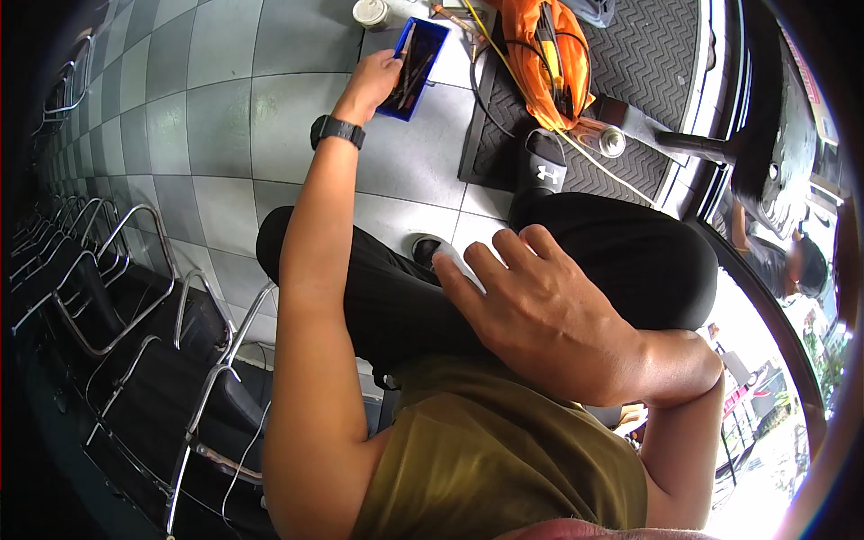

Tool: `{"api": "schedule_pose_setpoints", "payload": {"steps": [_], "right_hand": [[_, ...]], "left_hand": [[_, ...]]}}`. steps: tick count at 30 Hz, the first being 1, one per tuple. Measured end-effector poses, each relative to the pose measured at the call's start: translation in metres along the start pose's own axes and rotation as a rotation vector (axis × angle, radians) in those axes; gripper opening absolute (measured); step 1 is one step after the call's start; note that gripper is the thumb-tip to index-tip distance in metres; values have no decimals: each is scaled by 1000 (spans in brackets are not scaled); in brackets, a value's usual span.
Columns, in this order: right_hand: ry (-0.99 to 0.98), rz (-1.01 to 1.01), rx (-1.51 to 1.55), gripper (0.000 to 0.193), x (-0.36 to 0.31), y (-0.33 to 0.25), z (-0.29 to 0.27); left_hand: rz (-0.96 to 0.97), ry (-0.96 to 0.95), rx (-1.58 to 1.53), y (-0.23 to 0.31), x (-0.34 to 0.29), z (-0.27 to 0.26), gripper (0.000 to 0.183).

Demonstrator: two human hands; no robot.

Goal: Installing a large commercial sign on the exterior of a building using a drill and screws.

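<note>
Left hand at a blue tray, right hand raised over the lap

On the left, black chairs with bent metal frames stand beside the checkered tile floor. The left arm reaches far across, a black watch on its wrist. A pale round container stands at the far edge, beyond the left hand. That hand is at the left side of the blue tray, fingers bent over it; whether they grip anything, I cannot tell. The tray sits on the floor, far and near the middle, with slim tools inside.

The right hand is near, back uppermost, fingers loosely curled; its palm is hidden, so I cannot tell if it holds anything. Beyond it lies an orange bag, a yellow cord running beside it over a dark ribbed mat. A metal can stands to the bag's right. Far right, another person shows through the opening.
</note>
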State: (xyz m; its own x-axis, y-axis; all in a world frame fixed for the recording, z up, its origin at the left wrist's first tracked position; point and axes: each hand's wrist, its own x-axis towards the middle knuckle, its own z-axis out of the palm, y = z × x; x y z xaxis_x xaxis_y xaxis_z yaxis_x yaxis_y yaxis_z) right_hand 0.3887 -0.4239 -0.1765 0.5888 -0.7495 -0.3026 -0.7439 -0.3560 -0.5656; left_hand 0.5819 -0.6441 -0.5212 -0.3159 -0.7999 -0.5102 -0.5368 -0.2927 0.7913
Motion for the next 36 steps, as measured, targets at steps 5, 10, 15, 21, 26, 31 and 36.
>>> {"api": "schedule_pose_setpoints", "payload": {"steps": [5, 10, 15, 21, 26, 31, 36], "right_hand": [[11, 26, -38, 47, -6, 2, -1], [66, -24, -78, 41, -2, 12, 6], [97, -28, -78, 37, 4, 19, 5], [605, -1, 212, 47, 49, 43, -34], [843, -139, 378, 75, 58, 44, -31], [280, 295, 165, 77, -12, -2, 4], [244, 869, 881, 54, -171, -71, -39]], "left_hand": [[201, -132, 213, 28, -24, -15, 39], [-40, -187, -21, 88, -69, -56, 47], [20, -429, -1231, 160, -95, -22, 91], [8, -395, -1341, 209, -138, -10, 94], [-141, -301, -1296, 312, -261, 1, 82], [-264, -301, -1288, 305, -378, -88, 85], [-362, -134, -201, 273, -482, -189, 62]]}}
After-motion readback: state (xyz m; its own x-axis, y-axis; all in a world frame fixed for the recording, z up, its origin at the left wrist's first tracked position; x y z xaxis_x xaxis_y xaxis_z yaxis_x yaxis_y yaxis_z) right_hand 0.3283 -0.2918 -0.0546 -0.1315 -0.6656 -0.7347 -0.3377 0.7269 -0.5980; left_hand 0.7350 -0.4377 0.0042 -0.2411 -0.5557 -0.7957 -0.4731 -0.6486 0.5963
